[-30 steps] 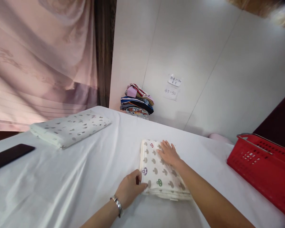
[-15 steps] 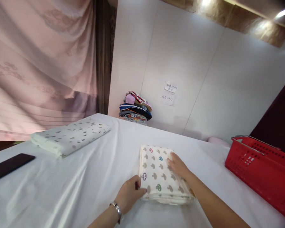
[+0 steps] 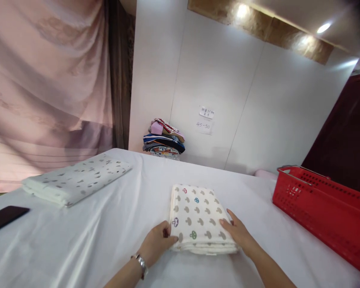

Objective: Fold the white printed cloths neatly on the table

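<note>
A folded white cloth (image 3: 202,220) printed with grey mushrooms, a few of them coloured, lies in front of me in a thick rectangular pad. At its near left corner, my left hand (image 3: 156,242) pinches the edge, thumb on top and the other fingers bent against the side. My right hand (image 3: 240,236) is at the right edge, thumb tip touching the top and a finger stretched out along the side. Its remaining fingers are hidden. A silver bracelet (image 3: 140,265) circles my left wrist.
Another folded white cloth (image 3: 81,178) with grey marks lies on the white-covered table (image 3: 123,232), near a dark flat object (image 3: 6,218). To the right stands a red plastic basket (image 3: 327,212). Stacked folded fabrics (image 3: 164,140) rise beyond the table's far edge, before a wall.
My right hand has slid off the top of the mushroom cloth to its right edge. My left hand keeps its hold on the corner. The camera view has shifted slightly.
</note>
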Motion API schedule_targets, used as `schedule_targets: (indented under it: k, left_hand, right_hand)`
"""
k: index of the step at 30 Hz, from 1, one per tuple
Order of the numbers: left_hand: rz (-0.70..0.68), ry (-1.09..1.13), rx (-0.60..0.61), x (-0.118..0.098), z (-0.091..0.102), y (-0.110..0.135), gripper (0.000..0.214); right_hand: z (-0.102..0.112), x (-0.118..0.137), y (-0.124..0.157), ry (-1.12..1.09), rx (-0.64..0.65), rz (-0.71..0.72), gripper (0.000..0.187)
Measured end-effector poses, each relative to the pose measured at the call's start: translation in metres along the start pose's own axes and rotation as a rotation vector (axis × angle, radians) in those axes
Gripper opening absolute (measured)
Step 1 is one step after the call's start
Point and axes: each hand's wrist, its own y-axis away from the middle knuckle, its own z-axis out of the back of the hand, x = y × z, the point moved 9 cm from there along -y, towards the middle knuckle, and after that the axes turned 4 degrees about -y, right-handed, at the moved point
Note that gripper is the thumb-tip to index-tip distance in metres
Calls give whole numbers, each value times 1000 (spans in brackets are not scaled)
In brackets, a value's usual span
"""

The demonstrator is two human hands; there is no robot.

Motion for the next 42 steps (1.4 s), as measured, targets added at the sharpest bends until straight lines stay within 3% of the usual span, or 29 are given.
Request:
schedule_targets:
  k: [7, 10, 13, 15, 17, 20, 26, 30, 33, 36, 39, 42]
  left_hand:
    - [16, 30, 0, 5, -1, -1, 20]
    - [2, -88, -105, -2, 13, 5, 15]
    - [-239, -282, -329, -38, 28, 18, 24]
    - [-473, -423, -385, -65, 19, 28, 30]
    - [-654, -579, -333, -80, -4, 34, 36]
    - [-774, -750, -205, -78, -35, 35, 49]
    - [-769, -841, -164, -67, -44, 36, 54]
    - [-758, -837, -143, -71, -44, 36, 54]
    - [-765, -835, -131, -72, -44, 36, 54]
    - [-764, -848, -110, -73, -44, 36, 53]
    - [-729, -849, -79, -79, -42, 35, 50]
    - [-713, -836, -89, -92, -43, 36, 50]
  right_hand:
    - [2, 0, 6, 71, -10, 12, 84]
    - [2, -2, 18, 25, 17, 2, 85]
    - [-3, -8, 29, -88, 83, -23, 87]
    - [-5, -10, 32, -123, 96, -7, 86]
    - [-5, -11, 32, -117, 84, 17, 84]
    - [-6, -16, 32, -74, 72, 42, 79]
    - [3, -11, 44, 231, 4, 96, 73]
    - [13, 33, 62, 479, -118, 373, 66]
    - [-8, 48, 77, 578, 32, 574, 61]
    - [-30, 37, 86, 660, 223, 615, 62]
    - [-30, 35, 89, 675, 243, 599, 61]
    - [-26, 50, 91, 654, 205, 633, 54]
